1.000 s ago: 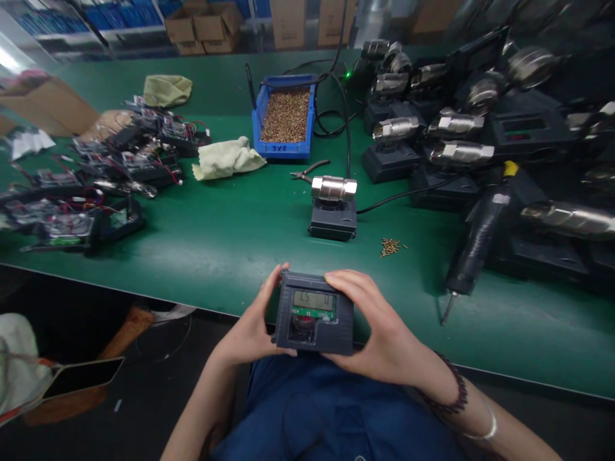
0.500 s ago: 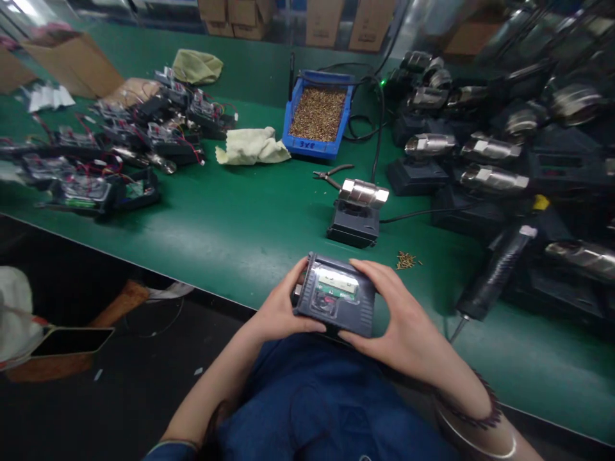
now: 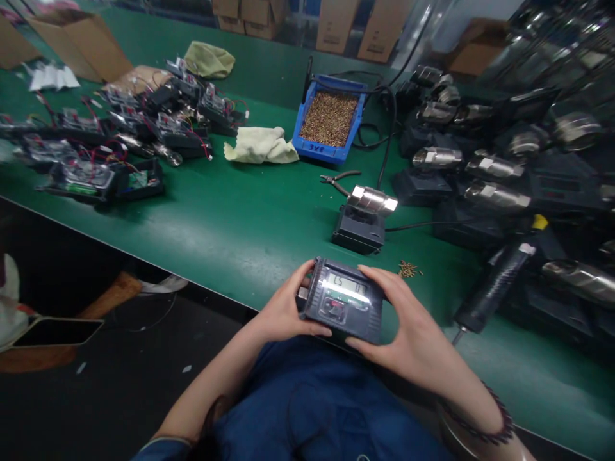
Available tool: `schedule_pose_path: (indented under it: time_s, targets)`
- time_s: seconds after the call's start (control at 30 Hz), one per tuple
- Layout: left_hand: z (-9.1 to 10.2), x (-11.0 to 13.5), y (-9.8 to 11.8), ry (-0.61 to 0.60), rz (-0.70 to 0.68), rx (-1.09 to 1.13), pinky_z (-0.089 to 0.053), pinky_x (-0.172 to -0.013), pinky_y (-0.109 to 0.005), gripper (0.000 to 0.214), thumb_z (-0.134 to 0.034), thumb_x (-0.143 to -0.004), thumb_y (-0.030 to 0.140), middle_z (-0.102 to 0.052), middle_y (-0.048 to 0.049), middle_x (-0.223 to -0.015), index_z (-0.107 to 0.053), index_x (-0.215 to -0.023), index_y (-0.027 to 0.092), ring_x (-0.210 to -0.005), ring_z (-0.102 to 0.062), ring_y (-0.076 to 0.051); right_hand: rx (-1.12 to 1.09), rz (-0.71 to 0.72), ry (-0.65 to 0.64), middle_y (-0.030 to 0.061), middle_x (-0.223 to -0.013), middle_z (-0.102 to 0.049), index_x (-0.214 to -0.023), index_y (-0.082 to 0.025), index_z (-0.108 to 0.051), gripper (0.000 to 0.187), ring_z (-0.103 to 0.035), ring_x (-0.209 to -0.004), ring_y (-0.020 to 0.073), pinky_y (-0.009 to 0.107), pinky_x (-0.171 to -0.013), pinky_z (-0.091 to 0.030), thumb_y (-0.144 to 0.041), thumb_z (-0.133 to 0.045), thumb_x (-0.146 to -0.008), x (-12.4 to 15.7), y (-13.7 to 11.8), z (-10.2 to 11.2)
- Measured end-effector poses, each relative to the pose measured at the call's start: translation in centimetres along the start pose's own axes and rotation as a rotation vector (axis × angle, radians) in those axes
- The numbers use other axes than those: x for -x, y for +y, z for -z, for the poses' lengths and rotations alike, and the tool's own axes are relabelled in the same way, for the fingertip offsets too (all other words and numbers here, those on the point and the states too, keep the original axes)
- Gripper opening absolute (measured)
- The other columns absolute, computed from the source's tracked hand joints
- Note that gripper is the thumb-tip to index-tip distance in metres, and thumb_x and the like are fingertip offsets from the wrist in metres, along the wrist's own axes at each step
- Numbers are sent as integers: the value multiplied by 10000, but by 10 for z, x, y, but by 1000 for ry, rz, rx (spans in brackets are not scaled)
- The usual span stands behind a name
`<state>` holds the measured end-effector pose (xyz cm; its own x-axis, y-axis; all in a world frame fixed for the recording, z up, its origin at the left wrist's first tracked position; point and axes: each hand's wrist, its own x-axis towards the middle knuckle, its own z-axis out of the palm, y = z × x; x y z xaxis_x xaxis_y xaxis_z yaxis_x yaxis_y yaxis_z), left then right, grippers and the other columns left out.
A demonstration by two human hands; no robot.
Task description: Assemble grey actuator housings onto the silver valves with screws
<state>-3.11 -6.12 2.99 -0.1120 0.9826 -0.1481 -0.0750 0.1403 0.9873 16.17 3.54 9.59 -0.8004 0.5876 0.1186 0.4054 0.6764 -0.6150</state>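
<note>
Between both hands, at the table's front edge, is a dark grey meter (image 3: 350,317) with a small display under a clear window facing up. My left hand (image 3: 286,307) grips its left end, thumb along the near side. On the right end my right hand (image 3: 408,320) is closed around the case, thumb at the near edge and fingers over the far edge. A metal fitting on the meter's underside shows only in part by the left fingers. Just beyond, another meter (image 3: 358,230) rests with its metal pipe fitting (image 3: 372,200) on top. Small brass screws (image 3: 407,269) lie loose to its right.
A black electric screwdriver (image 3: 494,288) lies at right, beside several finished-looking meters (image 3: 494,166). Pliers (image 3: 339,181), a blue bin (image 3: 321,152) of screws and a pale cloth (image 3: 262,146) are farther back. Opened units with wires (image 3: 81,176) crowd the left.
The meter stays in both hands and has tilted slightly, so digits now show on its display. The whole view has shifted a little with the head.
</note>
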Motion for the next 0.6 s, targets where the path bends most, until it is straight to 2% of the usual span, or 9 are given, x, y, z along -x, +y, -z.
schedule_pose_path:
  time_s: [0.3, 0.43, 0.5, 0.6]
  targets:
    - [-2, -4, -4, 28, 4, -6, -362, -1063, -526, 1231, -884, -464, 542, -552, -202, -1322, -292, -1465, 139, -1226, -502, -385, 25, 18, -55, 134, -1322, -523, -1379, -239, -346, 767, -546, -1208, 299, 471, -998, -510, -316, -727, -718, -4, 5, 6]
    - [2, 6, 6, 19, 1, -77, -286, -1113, -546, 1212, -868, -494, 552, -472, -206, -1421, -292, -1478, 142, -1310, -416, -400, 34, 26, -40, 143, -1317, -521, -1398, -238, -327, 774, -550, -1203, 306, 485, -990, -515, -303, -719, -734, -2, 1, 5]
    - [5, 15, 18, -6, 16, -139, -259, -1129, -548, 1126, -839, -555, 548, -422, -178, -1472, -316, -1479, 174, -1333, -385, -391, 31, 38, -24, 144, -1311, -521, -1407, -247, -319, 764, -549, -1202, 310, 497, -987, -516, -296, -708, -751, 2, -3, 2]
    - [6, 23, 37, 19, 106, -181, -344, -1075, -538, 868, -713, -723, 528, -497, -149, -1403, -382, -1454, 196, -1224, -485, -346, 10, 73, 11, 145, -1314, -516, -1421, -266, -308, 744, -527, -1231, 316, 527, -1005, -499, -268, -686, -780, 10, -9, -2]
